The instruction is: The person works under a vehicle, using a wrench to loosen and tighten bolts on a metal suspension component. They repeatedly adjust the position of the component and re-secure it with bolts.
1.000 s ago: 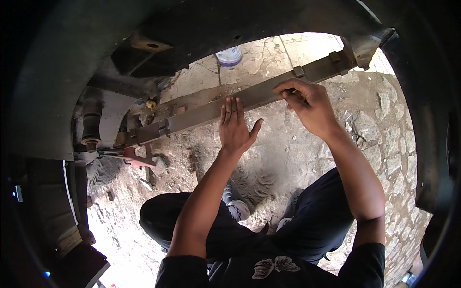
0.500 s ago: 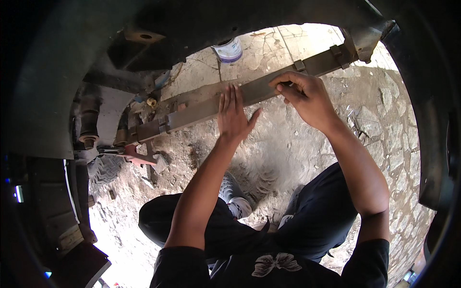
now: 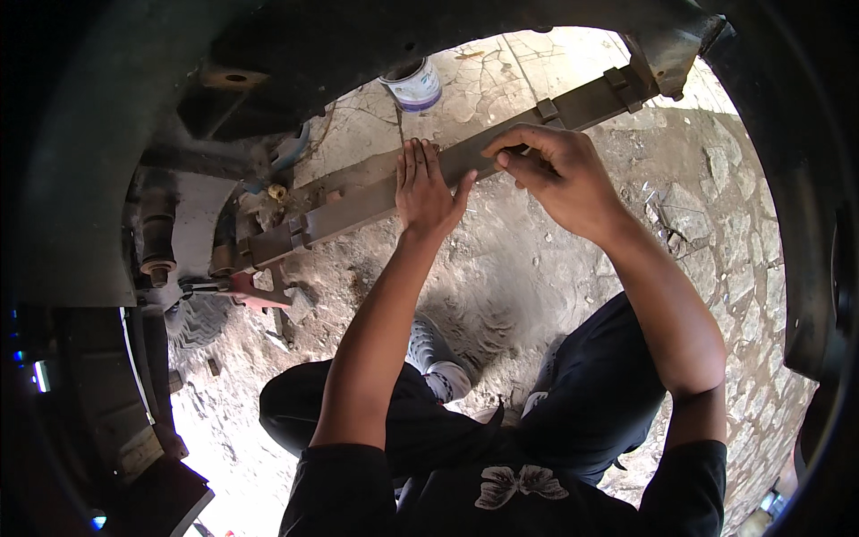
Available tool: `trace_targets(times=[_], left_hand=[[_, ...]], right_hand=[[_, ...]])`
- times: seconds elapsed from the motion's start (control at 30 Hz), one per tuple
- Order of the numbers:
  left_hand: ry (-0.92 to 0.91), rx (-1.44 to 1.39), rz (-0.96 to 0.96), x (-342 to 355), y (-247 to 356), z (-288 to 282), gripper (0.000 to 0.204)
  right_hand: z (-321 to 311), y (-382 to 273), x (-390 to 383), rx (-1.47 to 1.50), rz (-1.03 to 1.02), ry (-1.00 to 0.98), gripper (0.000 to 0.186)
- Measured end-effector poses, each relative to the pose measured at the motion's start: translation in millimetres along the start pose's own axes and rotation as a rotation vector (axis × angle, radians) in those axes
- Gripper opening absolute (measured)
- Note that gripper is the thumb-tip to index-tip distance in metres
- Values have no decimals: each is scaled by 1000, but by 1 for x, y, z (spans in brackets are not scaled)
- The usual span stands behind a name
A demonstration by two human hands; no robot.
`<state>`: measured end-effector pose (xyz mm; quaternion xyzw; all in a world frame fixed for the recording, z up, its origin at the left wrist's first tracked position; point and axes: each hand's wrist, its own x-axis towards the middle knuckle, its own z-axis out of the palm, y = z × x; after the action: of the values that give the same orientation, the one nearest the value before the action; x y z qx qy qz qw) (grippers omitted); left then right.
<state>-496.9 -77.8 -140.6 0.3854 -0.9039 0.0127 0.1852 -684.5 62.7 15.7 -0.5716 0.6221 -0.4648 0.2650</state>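
A long dark metal leaf spring [image 3: 349,215] with several clamps slants across the view under the vehicle body, its right end higher in the picture. My left hand [image 3: 423,195] lies flat on the middle of the spring, fingers together and thumb spread out to the right. Just to the right of it, my right hand [image 3: 559,179] is at the spring's upper face, with thumb and fingers pinched together. Whatever sits between those fingertips is too hidden to name. A clamp [image 3: 548,110] on the spring is just beyond my right knuckles.
Dark bodywork [image 3: 295,54] arches overhead and down both sides. A white and purple bucket [image 3: 414,88] stands on cracked tiles beyond the spring. At left are a shock absorber [image 3: 158,228], a red metal piece [image 3: 255,292] and a tyre [image 3: 197,320]. Dusty stone ground [image 3: 501,268] lies below.
My right hand has shifted slightly left along the spring, toward my left hand. My left hand keeps its place on the spring. The whole view has drifted a little.
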Motion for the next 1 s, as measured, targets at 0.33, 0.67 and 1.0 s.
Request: trace_targets(times=[0.33, 0.67, 1.0], left_hand=[[-21, -31, 65, -19, 8, -1, 100], [-43, -67, 146, -34, 16, -2, 103], [-82, -33, 163, -30, 14, -5, 104]], right_hand=[[-3, 14, 3, 51, 3, 43, 16], [-4, 8, -2, -35, -70, 56, 17], [-6, 7, -2, -53, -60, 37, 16]])
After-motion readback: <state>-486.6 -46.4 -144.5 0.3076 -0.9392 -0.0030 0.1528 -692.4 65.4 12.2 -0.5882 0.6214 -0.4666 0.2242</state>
